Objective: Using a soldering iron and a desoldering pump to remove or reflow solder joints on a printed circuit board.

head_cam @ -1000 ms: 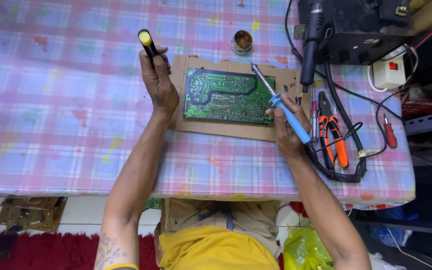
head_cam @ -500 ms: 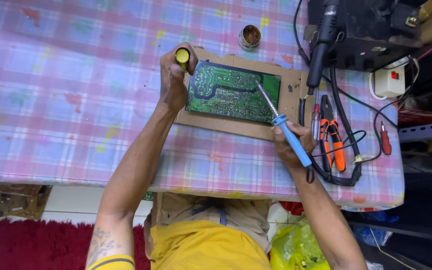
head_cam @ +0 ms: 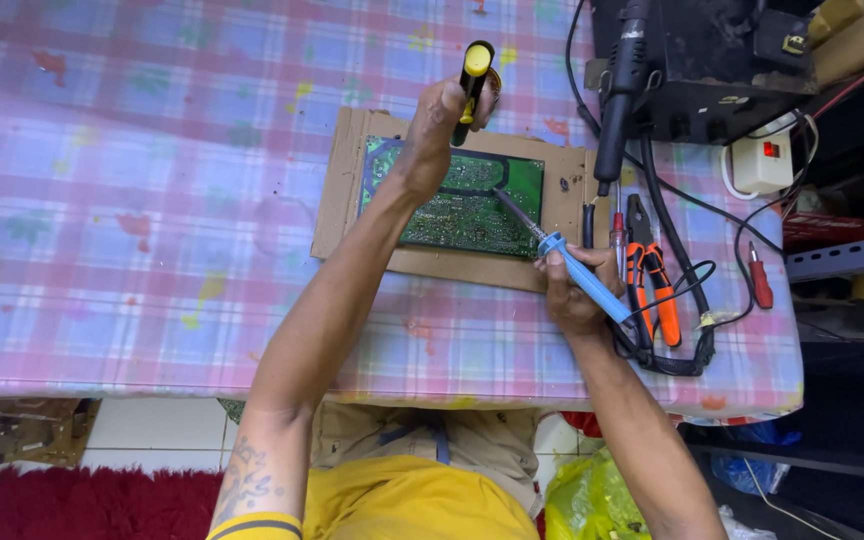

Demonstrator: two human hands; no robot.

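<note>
A green circuit board [head_cam: 472,205] lies on a piece of brown cardboard [head_cam: 337,190] on the checked tablecloth. My left hand [head_cam: 432,130] holds a black and yellow desoldering pump [head_cam: 472,85] upright above the board's far edge. My right hand [head_cam: 572,285] grips a blue-handled soldering iron [head_cam: 577,270]; its metal tip rests on the board's right part. A small round tin is mostly hidden behind the pump.
A black soldering station [head_cam: 712,60] with a hot-air handle [head_cam: 617,100] stands at the back right. Orange-handled pliers [head_cam: 652,285], a red screwdriver [head_cam: 757,275], black cables [head_cam: 682,360] and a white socket box [head_cam: 762,160] lie to the right. The table's front edge [head_cam: 352,390] is close.
My left hand with the pump has moved right, across the board towards its middle. The soldering iron's tip stays on the board, with my right hand a little lower.
</note>
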